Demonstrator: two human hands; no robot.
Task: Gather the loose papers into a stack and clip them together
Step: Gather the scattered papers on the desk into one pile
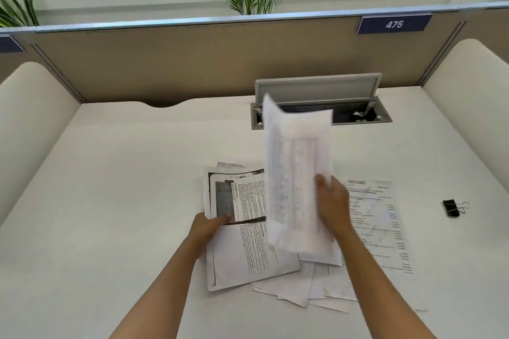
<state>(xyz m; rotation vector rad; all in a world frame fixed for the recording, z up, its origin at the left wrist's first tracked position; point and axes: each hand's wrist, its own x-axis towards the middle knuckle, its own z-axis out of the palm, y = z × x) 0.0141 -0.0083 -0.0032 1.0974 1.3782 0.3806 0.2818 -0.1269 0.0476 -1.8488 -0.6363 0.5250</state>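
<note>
The right hand point(332, 201) is pinching a blurred printed sheet point(296, 173) upright above the papers point(248, 242), its fingers curled round the edge. The left hand point(209, 226) is gripping a page there; the clip point(451, 208) is lying well right on bare desk point(124, 201).

I see two bare forearms reaching in from the bottom edge, with no sleeves showing anywhere along them. The left hand point(207, 226) and the right hand point(332, 202) wear no gloves, and I can spot no rings, watch or wristband on either wrist.
</note>
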